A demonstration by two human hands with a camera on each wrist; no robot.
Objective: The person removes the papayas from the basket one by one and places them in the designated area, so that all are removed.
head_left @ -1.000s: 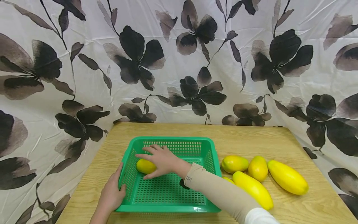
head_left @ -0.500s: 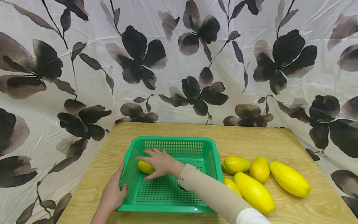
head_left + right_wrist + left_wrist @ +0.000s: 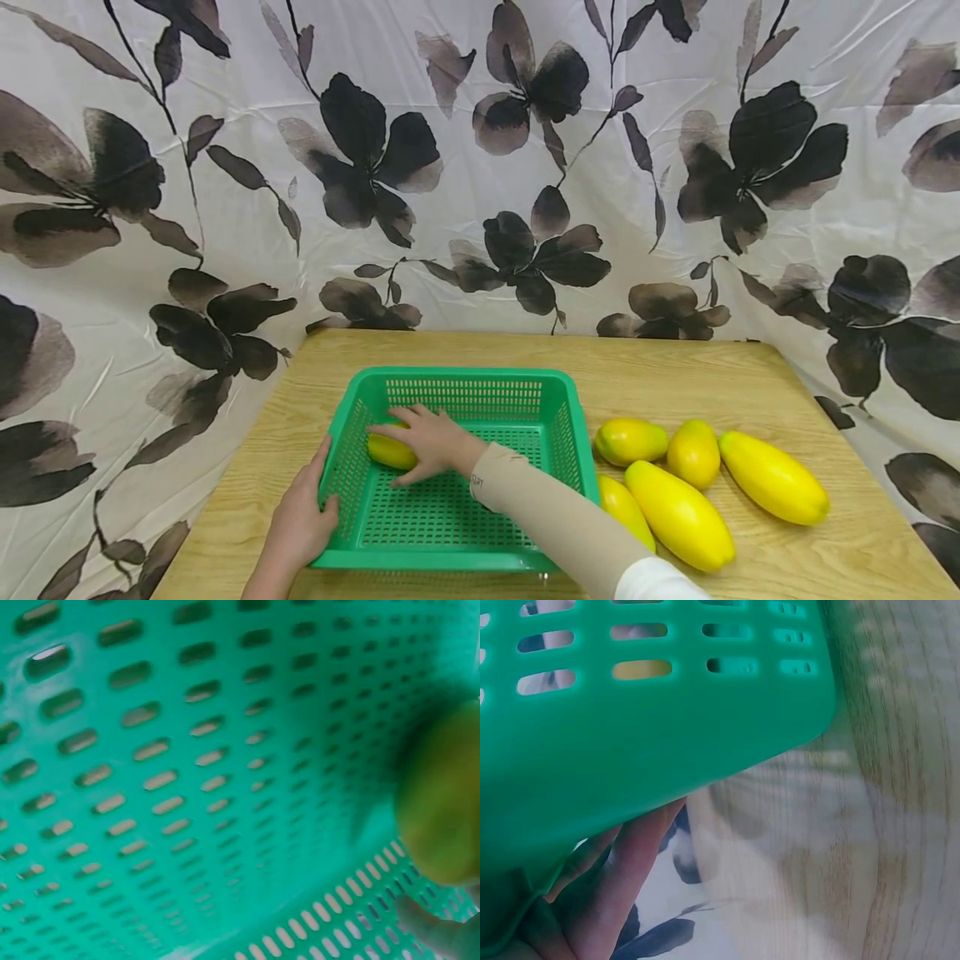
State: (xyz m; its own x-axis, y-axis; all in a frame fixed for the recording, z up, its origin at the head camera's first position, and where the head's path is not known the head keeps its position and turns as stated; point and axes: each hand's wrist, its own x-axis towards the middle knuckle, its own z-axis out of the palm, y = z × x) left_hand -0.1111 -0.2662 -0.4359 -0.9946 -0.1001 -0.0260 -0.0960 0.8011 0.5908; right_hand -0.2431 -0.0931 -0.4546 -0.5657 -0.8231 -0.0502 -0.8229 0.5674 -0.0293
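Observation:
A green plastic basket (image 3: 450, 559) with slotted walls stands on the wooden table. My left hand (image 3: 298, 518) grips its left rim near the front corner, thumb over the edge; in the left wrist view, fingers (image 3: 634, 855) show at the rim. Inside, by the left wall, lies a yellow mango (image 3: 386, 454) with a greenish tint. My right hand (image 3: 437, 443) is over it with spread fingers that cover its upper side. In the right wrist view, the mango (image 3: 442, 799) is blurred at the right edge, with a fingertip (image 3: 420, 922) below it and a gap between.
Right of the basket lie several yellow fruits: two mango-like ones (image 3: 632, 441) (image 3: 693, 454) at the back, longer papaya-like ones (image 3: 678, 517) (image 3: 774, 477), and one (image 3: 624, 510) partly behind the right sleeve (image 3: 558, 512). A floral cloth (image 3: 450, 183) hangs behind the wooden table (image 3: 247, 475).
My right hand has lowered slightly toward the mango, and its forearm has shifted left, uncovering more of the fruit beside the basket. The left hand keeps its hold on the rim.

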